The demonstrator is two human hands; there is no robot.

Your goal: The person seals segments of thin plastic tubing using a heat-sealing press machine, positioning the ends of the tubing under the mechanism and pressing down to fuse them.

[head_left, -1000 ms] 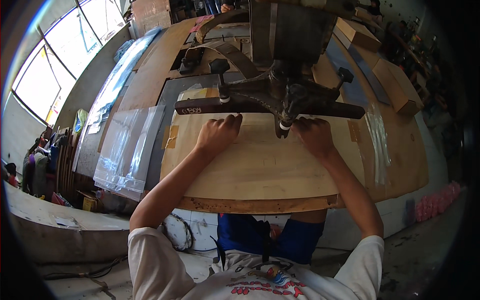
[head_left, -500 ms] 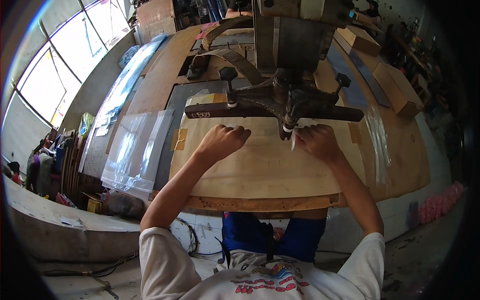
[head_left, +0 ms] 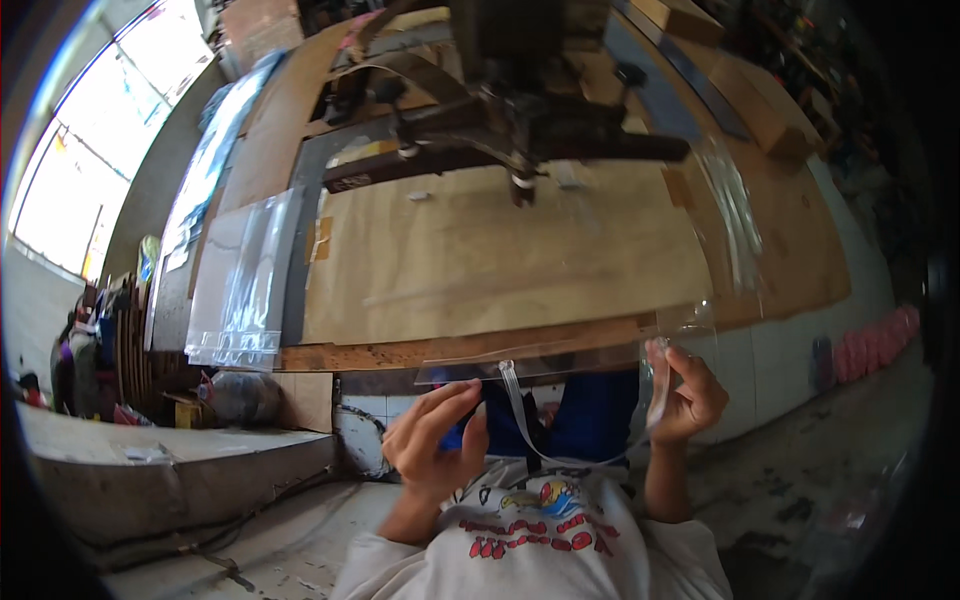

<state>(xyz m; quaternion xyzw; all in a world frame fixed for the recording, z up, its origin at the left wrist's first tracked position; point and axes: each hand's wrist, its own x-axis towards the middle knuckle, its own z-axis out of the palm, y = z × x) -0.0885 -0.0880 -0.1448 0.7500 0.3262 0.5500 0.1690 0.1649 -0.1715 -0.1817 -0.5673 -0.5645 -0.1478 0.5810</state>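
While daylight glares through a wide barred window (head_left: 110, 130) on the left, the stained grey floor (head_left: 790, 480) lies in dimness at the right. A broad brown table (head_left: 810, 240) fills the middle, and a dark metal press (head_left: 500, 120) stands over it, its bar spanning a tan sheet (head_left: 500, 260). Cardboard boxes (head_left: 765, 110) sit at the far right of the tabletop; a stack of clear plastic (head_left: 235, 290) lies at the left. Along the table's front edge, a clear sheet (head_left: 600, 354) extends over the person's lap. The left hand (head_left: 430, 435) is loosely spread near its left end, thumb apart from the fingers; whether they touch it, I cannot tell. The right hand (head_left: 690, 395) pinches a narrow clear strip (head_left: 520, 410), which loops down below the sheet.
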